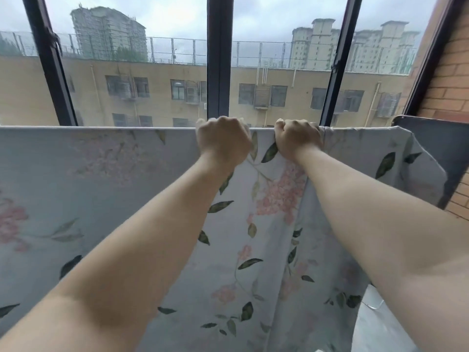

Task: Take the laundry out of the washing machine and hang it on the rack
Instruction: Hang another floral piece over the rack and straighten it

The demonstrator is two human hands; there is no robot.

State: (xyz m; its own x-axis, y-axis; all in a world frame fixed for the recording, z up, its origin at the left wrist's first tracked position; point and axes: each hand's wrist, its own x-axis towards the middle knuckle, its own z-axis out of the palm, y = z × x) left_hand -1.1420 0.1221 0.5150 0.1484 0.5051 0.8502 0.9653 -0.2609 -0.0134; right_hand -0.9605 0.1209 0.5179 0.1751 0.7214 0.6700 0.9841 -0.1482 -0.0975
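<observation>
A large pale grey-blue sheet [101,186] printed with pink flowers and dark leaves hangs draped over a horizontal rail that it hides, its top edge running straight across the view. My left hand [223,141] is fisted on that top edge near the middle. My right hand [297,138] grips the same edge a short way to the right, where the cloth bunches into folds. Both forearms reach forward and up. The sheet's right end [416,168] droops at a corner. No washing machine is in view.
Directly behind the sheet stands a tall window with black frames [219,59], buildings beyond it. An orange brick wall [454,80] closes the right side, with a dark panel [441,148] against it. A pale surface [375,323] shows at lower right.
</observation>
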